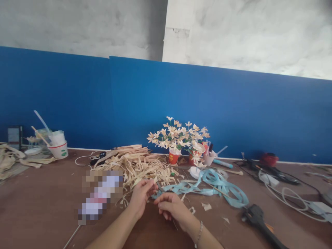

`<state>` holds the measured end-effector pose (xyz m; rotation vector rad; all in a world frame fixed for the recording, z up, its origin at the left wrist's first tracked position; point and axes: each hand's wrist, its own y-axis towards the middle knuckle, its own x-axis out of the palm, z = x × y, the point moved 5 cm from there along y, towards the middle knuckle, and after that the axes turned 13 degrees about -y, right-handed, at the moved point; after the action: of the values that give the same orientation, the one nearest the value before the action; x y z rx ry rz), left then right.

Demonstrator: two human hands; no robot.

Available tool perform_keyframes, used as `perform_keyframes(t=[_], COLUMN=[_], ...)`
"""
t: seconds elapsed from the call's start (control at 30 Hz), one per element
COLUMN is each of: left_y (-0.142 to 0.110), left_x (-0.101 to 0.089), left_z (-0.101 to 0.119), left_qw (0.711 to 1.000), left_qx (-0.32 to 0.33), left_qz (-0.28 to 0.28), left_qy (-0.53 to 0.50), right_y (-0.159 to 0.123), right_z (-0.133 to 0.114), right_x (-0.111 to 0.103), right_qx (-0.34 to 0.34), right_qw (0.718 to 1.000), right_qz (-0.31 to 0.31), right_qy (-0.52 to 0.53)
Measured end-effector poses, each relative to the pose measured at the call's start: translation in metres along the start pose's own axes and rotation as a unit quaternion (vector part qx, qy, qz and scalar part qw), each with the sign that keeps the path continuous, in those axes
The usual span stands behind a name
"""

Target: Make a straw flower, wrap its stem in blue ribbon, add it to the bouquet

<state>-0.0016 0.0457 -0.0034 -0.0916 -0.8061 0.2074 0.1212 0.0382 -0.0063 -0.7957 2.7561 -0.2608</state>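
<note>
Grip of the left hand (141, 197) is narrow, thumb and fingers drawn together just before the husk pile (137, 167); one pale scrap (155, 180) shows at its fingertips, though I cannot tell whether it is pinched. Right hand (172, 209), with one bracelet (200, 230) at the wrist, is curled beside it, nearer than the pile; whether its grip holds anything, I cannot tell.

Left of the pile's near side lies one pixelated object (100, 197), any writing on it unreadable. Well to the right of the pile, one black tool (255, 218) rests on the brown surface (46, 197). Farther in, blue ribbon (240, 199) lies in loops to the right of the pile, and one round white lid (194, 172) sits beside it.

Behind the pile's right side stand two red cups, one (173, 157) with yellow lettering too small to read, the other (191, 159) partly covered; pale flowers (171, 131) above them are too crowded to count. One red-rimmed white cup (59, 151) with green marks stands well left of the pile. Behind everything rises a blue partition (220, 103).
</note>
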Motion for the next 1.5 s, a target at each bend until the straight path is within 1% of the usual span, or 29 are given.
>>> perform_keyframes(t=[0.27, 0.5, 1.1, 1.33, 1.5], left_y=[0.0008, 0.0005, 0.0009, -0.0008, 0.0002], left_x=[-0.0009, -0.0001, -0.0003, 0.0007, 0.0], left_z=[-0.0009, -0.0006, -0.001, 0.0002, 0.0005], left_qw=[1.0, 1.0, 1.0, 1.0, 1.0], left_qx=[-0.003, -0.001, 0.005, 0.007, 0.014], left_qz=[-0.002, -0.006, -0.01, -0.009, -0.015], left_qy=[0.006, 0.017, 0.011, 0.018, 0.021], right_y=[0.0008, -0.0002, 0.0043, 0.0023, 0.0021], right_z=[0.0014, 0.0003, 0.0064, 0.0042, 0.0031], right_x=[0.0006, 0.0, 0.0008, 0.0015, 0.0026], right_qx=[-0.006, 0.004, -0.002, 0.003, -0.008], right_qw=[1.0, 1.0, 1.0, 1.0, 1.0], right_qz=[-0.007, -0.002, -0.002, -0.007, -0.008], right_qy=[0.008, 0.004, 0.023, 0.018, 0.028])
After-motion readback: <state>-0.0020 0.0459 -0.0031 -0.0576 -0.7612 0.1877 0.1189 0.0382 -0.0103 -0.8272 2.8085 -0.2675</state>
